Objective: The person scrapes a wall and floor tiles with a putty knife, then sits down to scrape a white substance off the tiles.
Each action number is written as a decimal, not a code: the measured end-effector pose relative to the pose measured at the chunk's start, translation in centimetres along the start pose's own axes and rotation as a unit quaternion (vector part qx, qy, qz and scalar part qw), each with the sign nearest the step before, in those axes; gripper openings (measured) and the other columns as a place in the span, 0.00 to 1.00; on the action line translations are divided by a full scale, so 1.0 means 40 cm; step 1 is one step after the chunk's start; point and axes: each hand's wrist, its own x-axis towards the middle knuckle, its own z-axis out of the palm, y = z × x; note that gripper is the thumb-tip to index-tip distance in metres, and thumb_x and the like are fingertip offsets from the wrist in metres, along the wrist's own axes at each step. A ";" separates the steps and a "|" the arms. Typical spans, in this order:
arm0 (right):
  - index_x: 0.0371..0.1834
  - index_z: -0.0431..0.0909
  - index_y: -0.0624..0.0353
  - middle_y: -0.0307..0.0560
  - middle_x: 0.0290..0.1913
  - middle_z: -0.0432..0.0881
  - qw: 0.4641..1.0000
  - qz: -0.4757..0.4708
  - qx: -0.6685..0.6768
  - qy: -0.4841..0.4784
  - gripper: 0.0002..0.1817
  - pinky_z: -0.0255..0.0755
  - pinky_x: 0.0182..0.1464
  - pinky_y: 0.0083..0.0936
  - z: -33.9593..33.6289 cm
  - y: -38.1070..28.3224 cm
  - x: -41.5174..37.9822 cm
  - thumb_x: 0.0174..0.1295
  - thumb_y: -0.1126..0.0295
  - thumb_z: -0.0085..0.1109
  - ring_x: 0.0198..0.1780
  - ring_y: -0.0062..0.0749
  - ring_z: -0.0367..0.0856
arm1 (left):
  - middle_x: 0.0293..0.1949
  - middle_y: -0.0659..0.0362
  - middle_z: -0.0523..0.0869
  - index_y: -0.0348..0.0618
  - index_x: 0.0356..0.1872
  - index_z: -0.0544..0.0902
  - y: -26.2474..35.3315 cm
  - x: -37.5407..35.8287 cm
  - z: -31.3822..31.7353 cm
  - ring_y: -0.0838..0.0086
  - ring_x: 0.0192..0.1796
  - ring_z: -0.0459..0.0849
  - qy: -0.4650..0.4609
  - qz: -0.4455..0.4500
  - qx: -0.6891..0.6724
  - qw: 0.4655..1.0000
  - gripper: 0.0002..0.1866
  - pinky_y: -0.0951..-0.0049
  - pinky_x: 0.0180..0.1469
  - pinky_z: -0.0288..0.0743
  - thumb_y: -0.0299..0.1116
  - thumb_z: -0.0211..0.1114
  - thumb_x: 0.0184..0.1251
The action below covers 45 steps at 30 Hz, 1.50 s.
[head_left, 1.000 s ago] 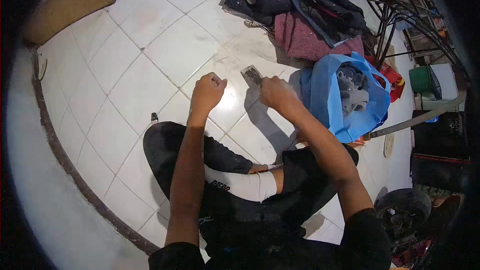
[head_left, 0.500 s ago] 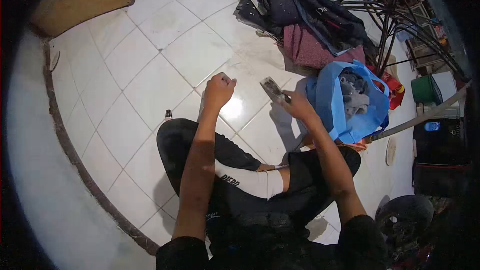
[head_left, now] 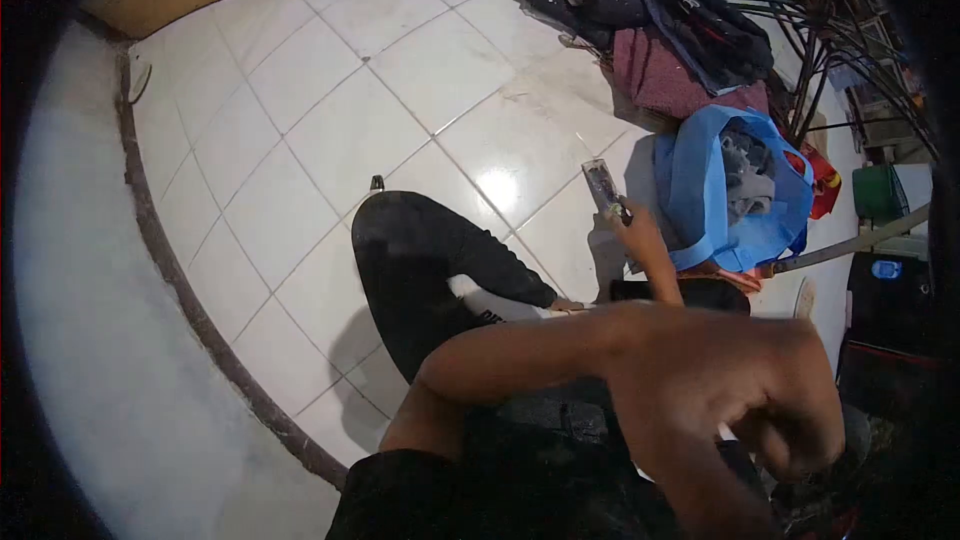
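My left hand (head_left: 725, 380) is raised close to the camera, across my body to the right. Its fingers are curled inward and blurred; what they hold, if anything, I cannot make out. Lower down, my right hand (head_left: 645, 238) is closed around one end of a flat, narrow rectangular item (head_left: 601, 187), partly clear-looking and dark inside. That item points up and away above the tiles. Just right of it stands a blue bag (head_left: 692, 185) with grey cloth (head_left: 745, 175) inside.
Dark clothes (head_left: 660, 10) and a maroon cloth (head_left: 645, 70) lie heaped beyond the bag. Black wire-like rods (head_left: 815, 30) spread at the upper right. A small dark-capped object (head_left: 377, 183) stands by my knee (head_left: 390, 230). A wall (head_left: 90, 270) runs along the left.
My left hand has swung up from over the floor towards the camera and to the right. My right hand still grips the rectangular item, now turned more upright. The view has shifted.
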 end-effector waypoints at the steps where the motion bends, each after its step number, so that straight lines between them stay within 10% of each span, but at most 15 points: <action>1: 0.61 0.74 0.67 0.67 0.50 0.81 1.000 -0.008 0.007 0.005 0.32 0.73 0.55 0.40 0.016 0.014 0.007 0.62 0.51 0.59 0.52 0.54 0.82 | 0.14 0.64 0.70 0.41 0.16 0.74 -0.015 0.021 0.029 0.83 0.17 0.67 -0.010 0.042 -0.039 0.998 0.25 0.78 0.20 0.57 0.50 0.73 0.56; 5: 0.63 0.72 0.66 0.71 0.52 0.80 0.994 0.053 0.092 -0.033 0.35 0.72 0.57 0.42 0.029 0.045 0.017 0.61 0.50 0.60 0.55 0.55 0.81 | 0.15 0.62 0.74 0.39 0.21 0.79 -0.081 0.074 0.026 0.82 0.18 0.71 -0.122 0.109 0.026 0.986 0.22 0.79 0.22 0.60 0.49 0.73 0.55; 22: 0.53 0.79 0.64 0.65 0.43 0.84 0.984 0.005 0.174 -0.020 0.27 0.77 0.48 0.42 0.025 0.045 0.028 0.55 0.55 0.64 0.46 0.54 0.85 | 0.19 0.62 0.75 0.39 0.23 0.79 -0.321 0.234 0.122 0.79 0.23 0.73 -0.105 0.028 0.078 0.991 0.21 0.78 0.27 0.64 0.48 0.72 0.56; 27: 0.58 0.77 0.64 0.59 0.34 0.84 0.987 -0.006 0.150 -0.051 0.30 0.76 0.31 0.34 -0.010 0.020 0.007 0.58 0.54 0.63 0.25 0.38 0.82 | 0.20 0.62 0.76 0.39 0.24 0.79 -0.377 0.259 0.135 0.78 0.24 0.74 -0.110 0.010 0.082 0.990 0.20 0.77 0.29 0.65 0.48 0.71 0.57; 36: 0.56 0.78 0.64 0.64 0.42 0.85 0.993 -0.022 0.119 -0.019 0.28 0.75 0.51 0.39 -0.041 -0.005 -0.015 0.58 0.54 0.63 0.48 0.52 0.84 | 0.23 0.62 0.76 0.39 0.26 0.79 -0.430 0.272 0.147 0.77 0.26 0.75 -0.111 -0.017 0.110 0.988 0.20 0.76 0.31 0.67 0.47 0.71 0.58; 45: 0.55 0.79 0.64 0.63 0.40 0.85 0.986 -0.047 0.160 -0.023 0.27 0.76 0.46 0.38 0.034 0.053 0.030 0.58 0.55 0.63 0.42 0.49 0.86 | 0.25 0.62 0.77 0.39 0.27 0.79 -0.400 0.270 0.141 0.76 0.29 0.76 -0.120 -0.047 0.169 0.977 0.19 0.76 0.34 0.69 0.46 0.70 0.59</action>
